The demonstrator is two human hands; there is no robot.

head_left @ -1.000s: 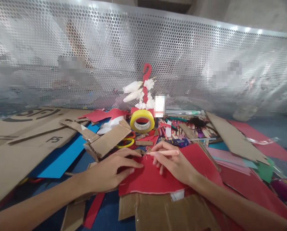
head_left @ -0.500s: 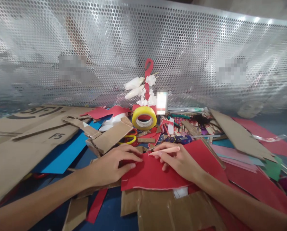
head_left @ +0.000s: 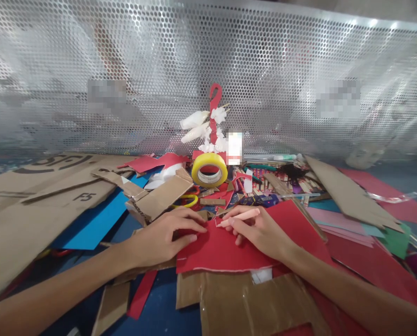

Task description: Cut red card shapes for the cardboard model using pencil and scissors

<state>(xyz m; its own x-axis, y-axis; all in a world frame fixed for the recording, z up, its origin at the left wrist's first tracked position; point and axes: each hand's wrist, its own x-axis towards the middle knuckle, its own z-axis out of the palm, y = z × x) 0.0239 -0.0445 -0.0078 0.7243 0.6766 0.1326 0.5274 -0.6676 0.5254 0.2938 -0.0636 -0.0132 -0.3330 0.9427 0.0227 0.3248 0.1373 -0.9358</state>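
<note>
Nearest, a brown cardboard piece (head_left: 257,303) with a glossy surface lies under the lower edge of a red sheet (head_left: 222,252), and a narrow red strip (head_left: 141,294) rests beside it on the blue tabletop (head_left: 166,303). The person's forearms reach in from the two lower corners and slant inward, so both hands meet over the red sheet. The left hand (head_left: 169,235) is palm down, its fingers loosely spread — thumb apart from the rest — with the fingertips on the sheet's left side. The right hand (head_left: 255,231) pinches a pale pink pen (head_left: 241,217) between thumb and fingers, the other fingers curled below; the pen leans, its tip at a small white mark near the sheet's far edge.

Just beyond are scissors (head_left: 190,200) with yellow handles and a yellow tape roll (head_left: 209,158) standing on edge. Behind the roll rises a hooked red strip (head_left: 213,133) with white flowers (head_left: 218,115) around it. Farthest back stands a perforated metal panel (head_left: 152,70).
</note>
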